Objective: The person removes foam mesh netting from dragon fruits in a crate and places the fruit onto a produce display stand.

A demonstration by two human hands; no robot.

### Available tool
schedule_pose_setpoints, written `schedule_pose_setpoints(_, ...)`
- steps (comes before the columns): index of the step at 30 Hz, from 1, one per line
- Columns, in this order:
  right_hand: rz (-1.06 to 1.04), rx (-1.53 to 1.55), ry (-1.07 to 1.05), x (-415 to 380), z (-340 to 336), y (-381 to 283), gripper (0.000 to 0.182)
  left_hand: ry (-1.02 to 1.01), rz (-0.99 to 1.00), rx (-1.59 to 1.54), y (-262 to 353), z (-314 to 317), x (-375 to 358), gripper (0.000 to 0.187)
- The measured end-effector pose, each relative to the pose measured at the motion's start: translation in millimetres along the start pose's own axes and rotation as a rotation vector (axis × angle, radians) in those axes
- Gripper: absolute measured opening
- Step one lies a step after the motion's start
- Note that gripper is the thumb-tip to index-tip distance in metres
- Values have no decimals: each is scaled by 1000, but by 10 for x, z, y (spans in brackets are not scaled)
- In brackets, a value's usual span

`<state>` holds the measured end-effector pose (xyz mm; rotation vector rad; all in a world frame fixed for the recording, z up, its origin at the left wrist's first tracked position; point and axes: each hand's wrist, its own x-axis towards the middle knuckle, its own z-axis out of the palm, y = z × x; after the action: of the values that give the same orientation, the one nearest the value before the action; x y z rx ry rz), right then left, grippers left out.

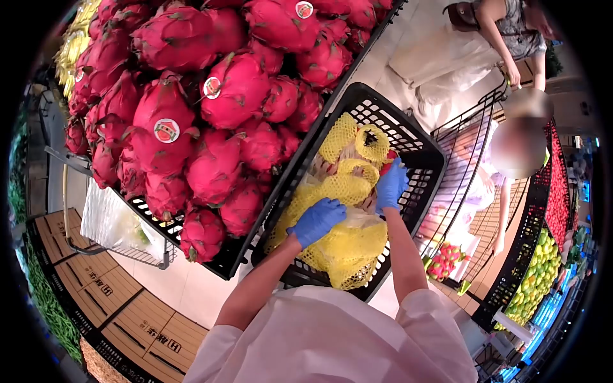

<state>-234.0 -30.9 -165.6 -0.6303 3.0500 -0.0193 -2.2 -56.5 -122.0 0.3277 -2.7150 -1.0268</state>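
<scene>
Yellow foam netting [351, 239] is heaped in a black crate [431, 150] in front of me, with clear plastic among it. My left hand [317, 222], in a blue glove, lies on the near-left part of the heap, its fingers curled together on the netting. At the crate's right side, my right hand [392, 185], also gloved in blue, has its fingers bent around a red fruit [385, 168] that is mostly hidden. A rolled net sleeve [372, 142] lies just beyond it.
Stickered dragon fruits [167, 115] are piled on a black display at the left. A person [498, 38] stands at the upper right by a wire cart [472, 127] with a child-sized person near it. Green fruit [535, 281] and brown cartons [121, 293] flank the scene.
</scene>
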Motion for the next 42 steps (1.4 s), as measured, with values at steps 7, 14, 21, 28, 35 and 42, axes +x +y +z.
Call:
schedule_pose_setpoints(7,-397,757,61,-314,-935,20,88,-116,-309,-35,-18,-99,76,16)
schedule_pose_setpoints(14,-910,682,-78,-1064,-1516,-164,96,714,-469,-779,424,-714,311,44)
schedule_pose_setpoints(21,-997,761,-209,-1347,-1304,-308,100,475,-412,-1227,391,-775,-33,42)
schedule_pose_setpoints(28,-639,924,-57,-1603,-1039,-299,103,555,-497,-1001,381,-508,-101,41)
schedule_pose_setpoints(35,-561,1103,-500,-1453,-728,-115,87,350,-635,-598,228,-328,-260,48)
schedule_pose_setpoints(42,-765,867,-404,-1353,-951,-288,82,134,-639,259,269,-445,-264,37)
